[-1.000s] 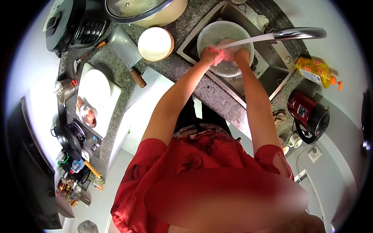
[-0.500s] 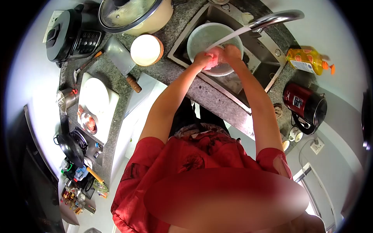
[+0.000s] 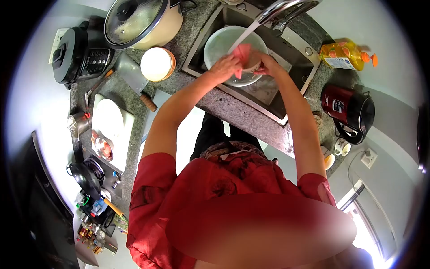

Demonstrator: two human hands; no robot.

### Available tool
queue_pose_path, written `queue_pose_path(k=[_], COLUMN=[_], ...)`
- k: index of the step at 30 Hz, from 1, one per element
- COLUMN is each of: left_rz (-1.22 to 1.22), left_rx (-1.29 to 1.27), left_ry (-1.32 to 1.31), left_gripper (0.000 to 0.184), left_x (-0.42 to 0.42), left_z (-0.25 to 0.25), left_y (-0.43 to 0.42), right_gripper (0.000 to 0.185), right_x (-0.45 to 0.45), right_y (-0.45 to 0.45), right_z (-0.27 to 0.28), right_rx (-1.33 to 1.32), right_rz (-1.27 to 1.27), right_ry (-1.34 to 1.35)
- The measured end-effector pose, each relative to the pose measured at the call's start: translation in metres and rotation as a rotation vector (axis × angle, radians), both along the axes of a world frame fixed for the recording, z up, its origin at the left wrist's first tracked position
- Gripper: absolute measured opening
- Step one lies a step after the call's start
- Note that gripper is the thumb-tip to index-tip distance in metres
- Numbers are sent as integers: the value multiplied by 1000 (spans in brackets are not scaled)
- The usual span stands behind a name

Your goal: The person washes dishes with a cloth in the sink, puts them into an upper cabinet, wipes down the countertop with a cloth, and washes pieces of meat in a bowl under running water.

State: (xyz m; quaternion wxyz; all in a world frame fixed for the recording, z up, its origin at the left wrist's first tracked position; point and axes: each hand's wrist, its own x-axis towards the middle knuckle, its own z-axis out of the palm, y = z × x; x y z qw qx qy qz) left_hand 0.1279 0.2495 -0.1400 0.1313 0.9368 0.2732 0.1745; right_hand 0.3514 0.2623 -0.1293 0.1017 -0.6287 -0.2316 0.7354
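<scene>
My left hand (image 3: 225, 67) is closed on a pink cloth (image 3: 242, 54) over the basin in the sink. My right hand (image 3: 269, 66) grips the edge of a small brownish bowl (image 3: 251, 62), partly covered by the cloth and blurred. The cloth lies against the bowl. Beneath both hands is a pale round basin (image 3: 212, 47) with water in it, standing in the steel sink (image 3: 291, 80). Water runs from the faucet (image 3: 273, 10) down beside the cloth.
Left of the sink are stacked bowls (image 3: 154, 65), a lidded pot (image 3: 163, 29), a cleaver (image 3: 131, 74) and a white cutting board (image 3: 124, 139). On the right stand a yellow soap bottle (image 3: 342, 56) and a red kettle (image 3: 340, 101). A wok (image 3: 85, 179) is at lower left.
Both hands have risen from low in the basin, and the bowl now shows in my right hand. The cloth has come up with my left hand. The whole view has shifted slightly.
</scene>
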Motion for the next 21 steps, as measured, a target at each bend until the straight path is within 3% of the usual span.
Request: queue_pose_path(k=[2, 3, 4, 6, 7, 8, 10, 12, 14, 15, 16, 18, 19, 20, 21], left_rz=[132, 268, 270, 375, 291, 296, -13, -22, 465, 526, 529, 434, 263, 266, 103], left_rx=[-55, -115, -112, -363, -166, -166, 90, 81, -218, -547, -545, -320, -128, -134, -90], left_ry=[-31, -62, -63, 20, -26, -25, -175, -153, -193, -115, -115, -168, -246, -245, -213], left_gripper=[14, 12, 12, 12, 12, 12, 11, 10, 9, 8, 8, 11, 17, 17, 19], left_x=[17, 29, 42, 58, 48, 33, 7, 14, 47, 62, 64, 59, 47, 32, 17], left_z=[21, 27, 27, 18, 14, 8, 2, -6, -6, 8, 5, -10, -16, -12, -1], left_y=[1, -5, -11, -24, -31, -31, -22, -23, -33, -30, -34, -47, -43, -37, -25], right_gripper=[67, 57, 57, 53, 53, 53, 53, 54, 51, 48, 48, 55, 57, 57, 58], right_x=[-13, -34, -33, -31, -26, -16, -2, -4, -28, -48, -40, -15, -10, -3, 7], right_y=[-9, -19, -24, -25, -24, -25, -21, -21, -33, -37, -32, -26, -24, -21, -17], right_z=[-11, -19, -34, -94, -66, -36, 17, 14, 6, -21, -32, -45, -13, -6, -2], right_rx=[153, 318, 320, 419, 377, 282, 73, -23, 291, 440, 441, 463, 287, 280, 176], right_rz=[-380, -501, -499, -667, -518, -327, -93, -89, -403, -534, -533, -201, -238, -236, -159], right_ry=[164, 44, 44, 83, 54, 41, 103, 95, 59, -121, -120, -162, -18, -18, 71])
